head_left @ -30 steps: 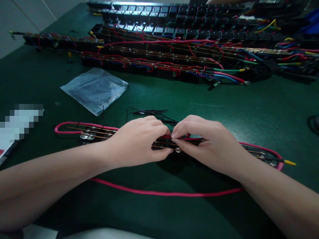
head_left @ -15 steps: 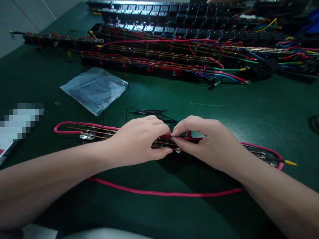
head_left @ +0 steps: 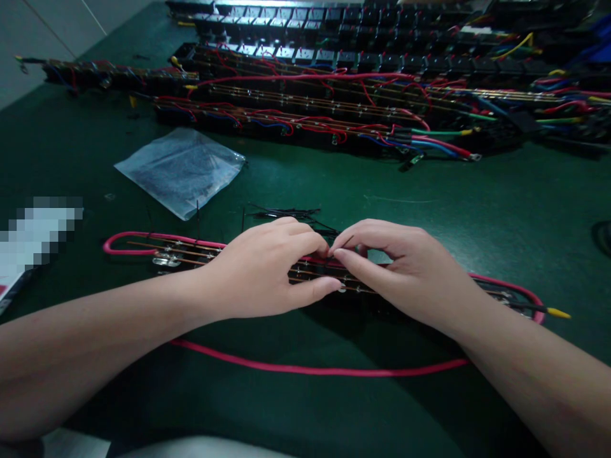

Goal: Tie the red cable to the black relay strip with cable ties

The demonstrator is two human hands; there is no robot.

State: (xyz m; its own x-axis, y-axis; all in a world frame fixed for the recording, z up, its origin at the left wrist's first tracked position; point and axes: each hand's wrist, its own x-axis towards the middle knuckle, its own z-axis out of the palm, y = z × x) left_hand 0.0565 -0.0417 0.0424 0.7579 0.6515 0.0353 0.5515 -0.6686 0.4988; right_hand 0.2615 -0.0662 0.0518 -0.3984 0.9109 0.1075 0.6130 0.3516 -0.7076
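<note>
A long black socket strip [head_left: 191, 257] with copper rails and a pink-red cable [head_left: 310, 369] lies across the green mat in front of me. My left hand [head_left: 260, 273] grips the strip's middle, thumb under its near edge. My right hand [head_left: 396, 270] meets it fingertip to fingertip and pinches a thin black cable tie [head_left: 341, 245] over the strip. The pinch point is partly hidden by my fingers. A yellow-tipped wire end [head_left: 556, 312] sticks out at the strip's right end.
A clear plastic bag [head_left: 184, 168] of black ties lies at the back left, loose ties [head_left: 286, 213] just behind my hands. Several wired socket strips [head_left: 334, 114] fill the back of the mat. A blurred white object [head_left: 33, 232] sits at the left edge.
My right fingers have shifted slightly up and left, raising the tie's end. My left thumb has slid a little further right under the strip. The strip has not moved.
</note>
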